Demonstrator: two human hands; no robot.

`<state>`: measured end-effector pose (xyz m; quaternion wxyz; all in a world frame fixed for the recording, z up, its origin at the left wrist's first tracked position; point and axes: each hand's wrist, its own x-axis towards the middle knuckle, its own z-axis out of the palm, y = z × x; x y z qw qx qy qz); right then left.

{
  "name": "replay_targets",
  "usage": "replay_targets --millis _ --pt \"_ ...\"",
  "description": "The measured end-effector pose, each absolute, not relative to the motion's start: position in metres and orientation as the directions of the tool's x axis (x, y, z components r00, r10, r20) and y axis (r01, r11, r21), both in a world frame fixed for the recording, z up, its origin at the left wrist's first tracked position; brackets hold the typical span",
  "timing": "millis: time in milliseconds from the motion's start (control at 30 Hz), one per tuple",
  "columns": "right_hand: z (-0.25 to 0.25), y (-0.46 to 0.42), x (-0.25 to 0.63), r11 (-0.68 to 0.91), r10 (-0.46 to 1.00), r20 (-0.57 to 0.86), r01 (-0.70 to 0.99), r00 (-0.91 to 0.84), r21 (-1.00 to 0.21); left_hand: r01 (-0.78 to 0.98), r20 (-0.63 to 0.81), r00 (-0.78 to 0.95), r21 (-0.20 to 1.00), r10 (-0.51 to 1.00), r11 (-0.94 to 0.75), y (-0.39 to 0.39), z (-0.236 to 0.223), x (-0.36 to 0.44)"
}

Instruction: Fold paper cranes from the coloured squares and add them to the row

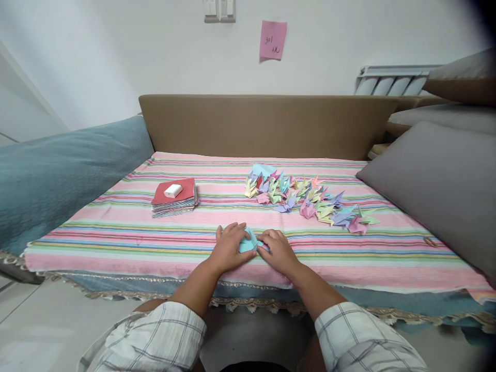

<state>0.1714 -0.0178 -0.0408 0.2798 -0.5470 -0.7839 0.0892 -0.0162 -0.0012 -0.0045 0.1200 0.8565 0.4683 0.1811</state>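
A small light-blue folded paper [247, 243] lies on the striped cloth [116, 232] near its front edge. My left hand [229, 247] rests on the paper's left part with fingers curled over it. My right hand [277, 250] pinches the paper's right edge with fingertips pressed together. Behind them lies a heap of several folded paper cranes [306, 199] in pastel colours. To the left stands a stack of square paper sheets [174, 200], red on top, with a small white box [172, 190] on it.
A teal blanket [58, 175] rises at the left, grey cushions [437, 191] at the right, a tan backrest [263, 124] behind. A pink note [273, 40] hangs on the wall. The cloth's fringe edge runs just in front of my wrists.
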Motion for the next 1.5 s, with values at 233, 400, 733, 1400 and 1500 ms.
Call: replay_targets --millis 233,400,733,1400,1500 --pt "-0.043 -0.017 0.172 0.395 0.902 0.349 0.81 -0.253 -0.433 0.778 0.128 0.518 0.342 0.846 -0.528 0.003 -0.005 -0.016" --pt "-0.042 -0.017 0.171 0.399 0.899 0.358 0.808 -0.253 -0.434 0.768 0.163 0.532 0.319 0.831 -0.555 0.001 -0.007 -0.014" --pt "-0.041 -0.018 0.171 0.394 0.902 0.352 0.812 -0.25 -0.431 0.732 0.17 0.539 0.39 0.825 -0.559 0.0 -0.006 -0.014" --pt "-0.044 -0.018 0.171 0.395 0.897 0.378 0.798 -0.229 -0.455 0.698 0.195 0.554 0.421 0.81 -0.579 0.008 -0.01 -0.015" --pt "-0.045 -0.018 0.171 0.406 0.892 0.385 0.791 -0.235 -0.457 0.695 0.222 0.548 0.416 0.806 -0.587 0.009 -0.011 -0.015"
